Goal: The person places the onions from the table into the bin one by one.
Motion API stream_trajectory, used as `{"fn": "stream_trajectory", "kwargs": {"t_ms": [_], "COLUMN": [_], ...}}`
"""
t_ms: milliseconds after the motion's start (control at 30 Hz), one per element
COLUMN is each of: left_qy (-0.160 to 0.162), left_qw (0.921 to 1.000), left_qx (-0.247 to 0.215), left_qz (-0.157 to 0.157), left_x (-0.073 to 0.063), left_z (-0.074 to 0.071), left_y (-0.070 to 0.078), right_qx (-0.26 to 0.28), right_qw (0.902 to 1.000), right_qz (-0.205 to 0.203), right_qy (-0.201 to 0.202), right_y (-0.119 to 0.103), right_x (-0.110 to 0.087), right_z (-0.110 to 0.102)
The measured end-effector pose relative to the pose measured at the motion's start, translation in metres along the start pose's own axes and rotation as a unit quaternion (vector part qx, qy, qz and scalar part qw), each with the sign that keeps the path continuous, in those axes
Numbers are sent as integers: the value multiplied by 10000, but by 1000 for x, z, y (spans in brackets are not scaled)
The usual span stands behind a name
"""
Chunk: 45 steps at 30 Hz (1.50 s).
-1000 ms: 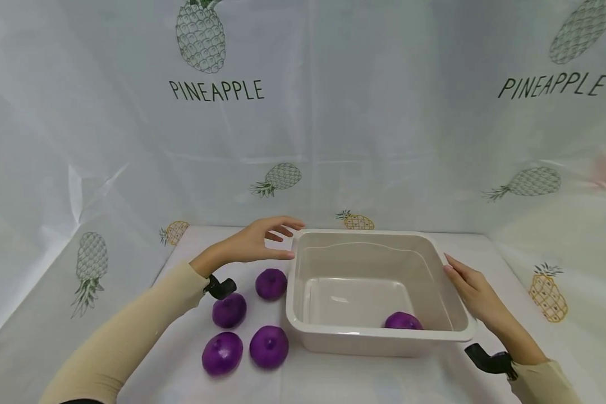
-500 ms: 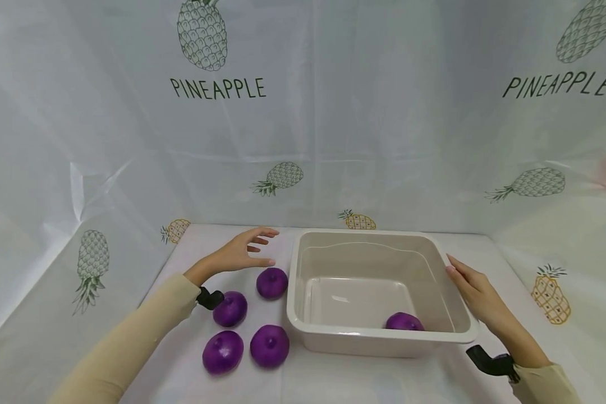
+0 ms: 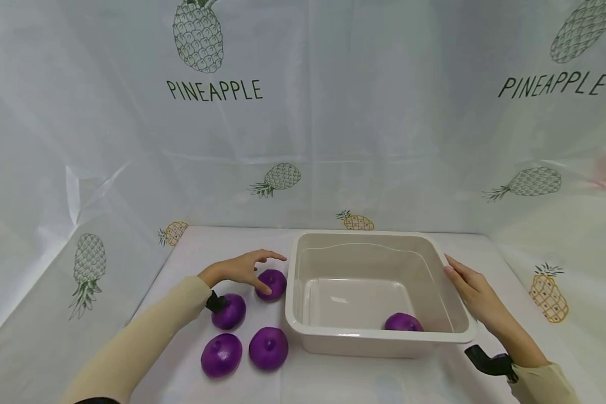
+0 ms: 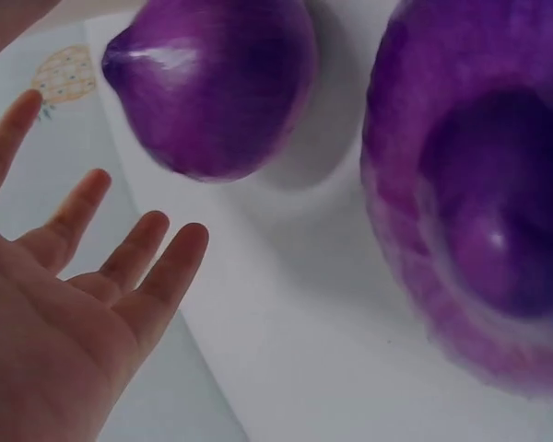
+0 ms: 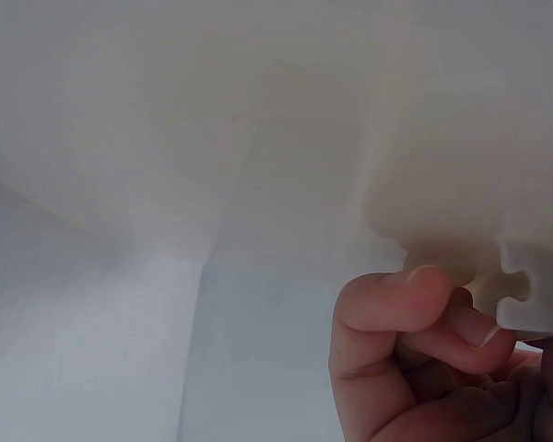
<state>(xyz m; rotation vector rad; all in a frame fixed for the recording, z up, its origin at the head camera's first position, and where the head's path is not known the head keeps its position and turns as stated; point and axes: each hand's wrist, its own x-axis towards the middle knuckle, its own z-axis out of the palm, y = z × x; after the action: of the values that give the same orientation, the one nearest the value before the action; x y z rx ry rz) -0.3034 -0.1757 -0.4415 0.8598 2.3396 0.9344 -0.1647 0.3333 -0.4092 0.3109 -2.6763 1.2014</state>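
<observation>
My left hand (image 3: 243,270) hovers at the farthest loose purple onion (image 3: 276,283), its thumb in front of it in the head view. The left wrist view has the fingers spread, with a gap between them and a pointed onion (image 4: 217,87); a larger one (image 4: 479,193) fills that view's right side. On the right, my right hand (image 3: 480,294) holds the rim of a beige plastic basin (image 3: 379,335); its curled fingers (image 5: 378,308) show under the rim in the right wrist view. One onion (image 3: 403,322) lies inside the basin, partly hidden by the front wall.
Left of the basin lie more purple onions: one (image 3: 229,312) by the left wrist strap, and two nearer ones, left (image 3: 221,355) and right (image 3: 268,348). A white cloth (image 3: 343,381) covers the table. Pineapple-print sheeting (image 3: 373,112) hangs behind and at both sides.
My left hand has moved left away from the basin's corner, then down to the farthest loose onion. The right hand stays at the basin's rim, and the basin and onions stay put.
</observation>
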Motion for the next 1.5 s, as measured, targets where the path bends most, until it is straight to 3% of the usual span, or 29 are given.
{"fn": "stream_trajectory", "kwargs": {"t_ms": [233,467,667,967,1067,1267,1500], "left_qy": [-392,-572,-614,-379,-310,-100,393], "left_qw": [9990,9968,9962,9962,9974,9986,9974], "left_qx": [197,535,566,546,402,33,-299], "left_qz": [-113,153,242,568,519,525,519], "left_x": [9,15,16,15,12,1,-9], "left_z": [4,10,12,4,-1,-17,-44], "left_y": [-4,-4,-6,-14,-13,-3,16], "right_qx": [99,106,110,94,124,162,149], "right_qw": [9999,9999,9999,9999,9999,9999,9999], "right_qz": [-19,20,25,49,51,46,67], "right_qy": [-54,-19,-10,-17,-18,-24,-18], "right_y": [-1,-4,-4,-3,-4,-4,-3], "right_x": [0,-1,-2,-2,-2,-1,-1], "right_z": [1,1,1,1,1,1,1]}}
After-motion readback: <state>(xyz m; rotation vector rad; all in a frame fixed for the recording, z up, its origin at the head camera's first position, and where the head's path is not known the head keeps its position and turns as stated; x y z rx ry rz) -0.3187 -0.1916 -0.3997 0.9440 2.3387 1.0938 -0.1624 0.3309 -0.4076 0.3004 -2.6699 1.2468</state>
